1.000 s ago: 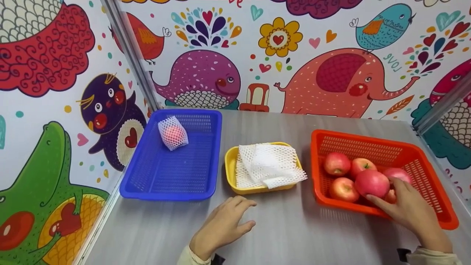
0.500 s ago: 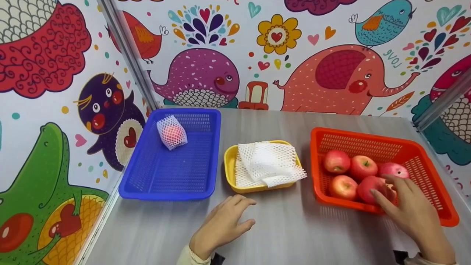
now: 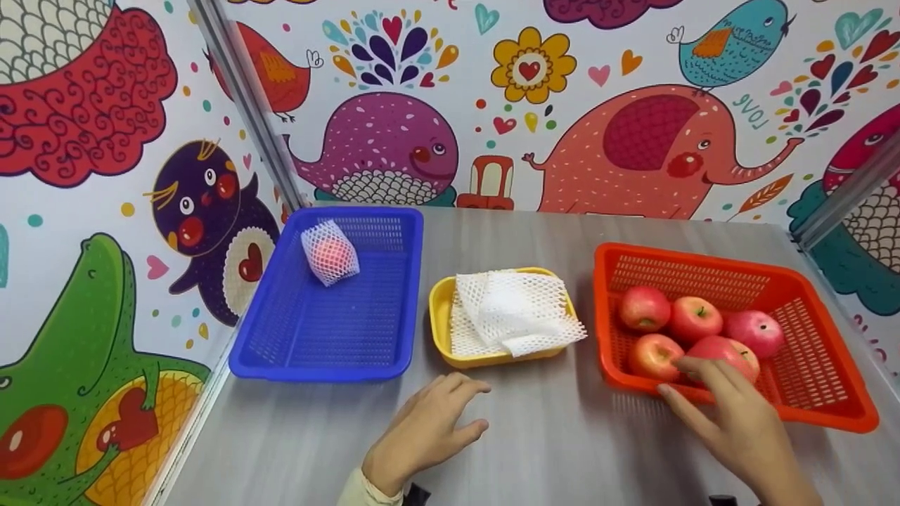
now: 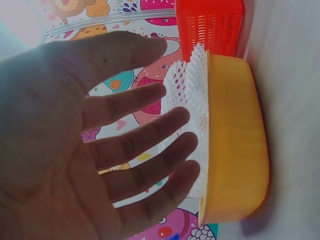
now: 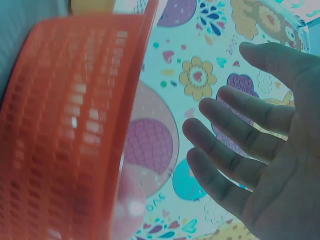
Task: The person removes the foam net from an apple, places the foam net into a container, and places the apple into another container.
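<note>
Several red apples point(image 3: 696, 318) lie in the red basket point(image 3: 830, 414) on the right. Over that basket's front rim is my right hand point(image 3: 738, 414), its fingers spread and holding nothing. It partly covers the front apple point(image 3: 738, 355) in the head view. My left hand point(image 3: 425, 429) is held in front of the yellow basket point(image 3: 440, 337), fingers relaxed with nothing between them. White foam net sleeves point(image 3: 513, 309) are piled in the yellow basket. At the left, the blue basket point(image 3: 323, 372) contains one apple in a foam net point(image 3: 330, 253).
All three baskets stand in a row on a grey table point(image 3: 548, 450). Behind and to the left rise walls printed with cartoon animals, joined by a metal corner strip point(image 3: 246, 98).
My right hand has let go of an apple, which now lies at the front of the red basket. The hand has then drawn back left and toward me. My left hand stays put.
</note>
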Demonstrator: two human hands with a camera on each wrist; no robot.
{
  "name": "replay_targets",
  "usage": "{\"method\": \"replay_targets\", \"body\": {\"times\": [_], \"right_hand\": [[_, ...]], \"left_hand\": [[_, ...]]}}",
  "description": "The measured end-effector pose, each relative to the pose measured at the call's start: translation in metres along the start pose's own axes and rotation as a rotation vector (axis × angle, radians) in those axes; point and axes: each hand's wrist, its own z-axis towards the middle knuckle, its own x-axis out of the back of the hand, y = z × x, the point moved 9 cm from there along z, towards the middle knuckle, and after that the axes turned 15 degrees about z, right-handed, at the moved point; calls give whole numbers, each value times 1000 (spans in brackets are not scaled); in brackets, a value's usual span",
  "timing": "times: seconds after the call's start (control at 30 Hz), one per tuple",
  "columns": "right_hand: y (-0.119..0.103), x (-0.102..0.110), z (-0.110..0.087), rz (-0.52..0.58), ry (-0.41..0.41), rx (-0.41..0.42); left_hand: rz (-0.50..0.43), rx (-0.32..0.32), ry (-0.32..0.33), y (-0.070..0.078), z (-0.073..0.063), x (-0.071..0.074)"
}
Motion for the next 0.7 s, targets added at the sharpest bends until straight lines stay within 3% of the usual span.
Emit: {"method": "replay_targets", "body": {"times": [0.43,0.7], "right_hand": [[-30,-25,-13,125,8,268],[-24,-34,-13,122,-21,196]], "left_hand": [[10,16,-17,-1,-1,1],[12,57,15,-10,1,14]]}}
